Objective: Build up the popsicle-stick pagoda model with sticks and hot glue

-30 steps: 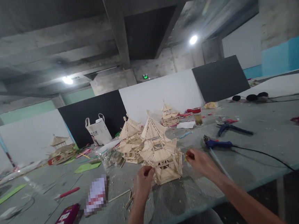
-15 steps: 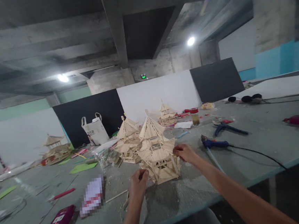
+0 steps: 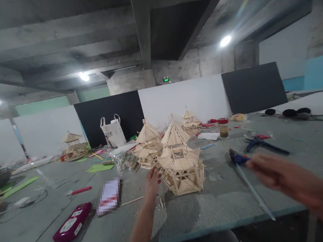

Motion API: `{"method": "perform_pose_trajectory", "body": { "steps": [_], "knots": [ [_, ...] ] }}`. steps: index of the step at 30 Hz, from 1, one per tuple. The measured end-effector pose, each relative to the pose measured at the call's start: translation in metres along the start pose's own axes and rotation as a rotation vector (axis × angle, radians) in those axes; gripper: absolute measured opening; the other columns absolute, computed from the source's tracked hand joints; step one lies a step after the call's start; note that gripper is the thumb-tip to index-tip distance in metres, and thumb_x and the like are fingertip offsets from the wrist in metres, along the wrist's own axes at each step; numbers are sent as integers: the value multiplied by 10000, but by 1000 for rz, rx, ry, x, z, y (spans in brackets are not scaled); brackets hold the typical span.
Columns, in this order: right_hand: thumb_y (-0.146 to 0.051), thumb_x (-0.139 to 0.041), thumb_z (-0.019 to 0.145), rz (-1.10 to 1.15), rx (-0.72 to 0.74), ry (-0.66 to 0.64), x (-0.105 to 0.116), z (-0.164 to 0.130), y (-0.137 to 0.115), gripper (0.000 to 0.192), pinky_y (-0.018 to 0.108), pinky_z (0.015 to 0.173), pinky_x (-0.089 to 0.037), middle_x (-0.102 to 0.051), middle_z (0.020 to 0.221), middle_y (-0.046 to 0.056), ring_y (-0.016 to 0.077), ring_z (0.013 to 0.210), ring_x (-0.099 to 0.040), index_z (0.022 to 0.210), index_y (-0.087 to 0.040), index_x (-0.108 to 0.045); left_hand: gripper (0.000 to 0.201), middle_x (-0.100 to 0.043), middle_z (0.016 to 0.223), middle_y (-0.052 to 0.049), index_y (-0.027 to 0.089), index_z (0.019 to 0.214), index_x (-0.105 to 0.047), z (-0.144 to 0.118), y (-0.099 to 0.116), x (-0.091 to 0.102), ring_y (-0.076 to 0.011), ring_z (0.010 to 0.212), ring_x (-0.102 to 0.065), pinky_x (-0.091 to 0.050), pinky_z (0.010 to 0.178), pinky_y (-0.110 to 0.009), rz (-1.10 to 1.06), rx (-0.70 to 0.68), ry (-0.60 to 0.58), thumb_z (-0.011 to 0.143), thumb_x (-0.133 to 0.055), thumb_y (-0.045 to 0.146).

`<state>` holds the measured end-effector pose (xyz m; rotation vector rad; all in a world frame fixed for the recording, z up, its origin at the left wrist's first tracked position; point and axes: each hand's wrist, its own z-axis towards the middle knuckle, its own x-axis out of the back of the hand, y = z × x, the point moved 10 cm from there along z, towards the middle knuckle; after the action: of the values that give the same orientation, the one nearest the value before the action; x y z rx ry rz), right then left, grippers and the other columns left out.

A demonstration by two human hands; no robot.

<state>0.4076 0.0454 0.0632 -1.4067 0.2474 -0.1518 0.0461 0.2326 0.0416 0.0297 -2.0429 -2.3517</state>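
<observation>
A pavilion model (image 3: 179, 161) built of thin wooden sticks stands upright near the table's front, with a pointed roof over a wider lower roof. My left hand (image 3: 153, 180) is at its left side, fingers loosely bent and apart; whether they touch the model I cannot tell. My right hand (image 3: 270, 170), smeared by motion, is over the handle end of a blue glue gun (image 3: 238, 158). The hand hides that end, and its grip cannot be made out. From the gun's nozzle area a pale glue stick (image 3: 255, 192) runs toward the table edge.
Behind stand more stick pavilions, one (image 3: 146, 145) close by and one (image 3: 190, 122) farther back. A red-lidded jar (image 3: 223, 128) and a dark blue clamp-like tool (image 3: 265, 145) are to the right. At left lie a purple packet (image 3: 73, 223), a red pen (image 3: 79, 190) and green paper (image 3: 99, 168).
My right hand has left the pavilion's right side and moved right to the glue gun. My left hand has shifted up along the model's left side. The view has turned left.
</observation>
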Motion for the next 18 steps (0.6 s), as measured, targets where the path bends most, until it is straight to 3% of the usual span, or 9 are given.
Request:
{"method": "perform_pose_trajectory", "body": {
  "steps": [3,5,7,10,13,18],
  "knots": [
    [-472,-663,622,48,-84,-79,-59,17,52,323,229,386,-237,-440,572,-12,77,414,-360,690,-199,-504,265,-629,1033,-59,148,1085,-576,1,2,-8,-175,853,-625,-533,732,-369,-70,42,-2,890,-542,325],
    [-464,-637,627,72,-90,-85,-80,30,65,339,198,369,-175,-376,542,-59,50,387,-279,762,-181,-509,250,-632,1009,-54,144,1052,-587,2,3,-11,-169,835,-625,-533,719,-359,-96,67,-16,890,-543,330],
    [-453,-588,718,83,-77,-48,-80,45,62,320,178,358,-135,-311,530,-92,35,375,-210,828,-166,-496,237,-635,985,-49,141,1022,-595,3,4,-13,-162,815,-624,-532,705,-348,-112,94,-37,888,-546,330],
    [-374,-493,899,60,-79,30,-61,67,46,226,159,337,-137,-278,535,-103,26,364,-176,846,-155,-476,229,-637,966,-44,140,1012,-596,3,6,-17,-152,785,-623,-533,681,-334,-134,133,-61,888,-547,326],
    [-309,-465,958,5,-129,71,-47,87,42,205,145,316,-151,-293,538,-104,18,354,-185,849,-138,-496,226,-635,961,-42,141,1026,-590,4,7,-20,-146,766,-621,-535,664,-323,-164,162,-65,890,-545,316],
    [-283,-458,968,-96,-202,60,-63,94,56,200,132,299,-143,-317,537,-103,7,340,-195,872,-121,-526,214,-632,947,-37,140,1027,-587,1,9,-25,-139,743,-618,-536,645,-311,-220,173,-67,890,-547,301]
  ]
}}
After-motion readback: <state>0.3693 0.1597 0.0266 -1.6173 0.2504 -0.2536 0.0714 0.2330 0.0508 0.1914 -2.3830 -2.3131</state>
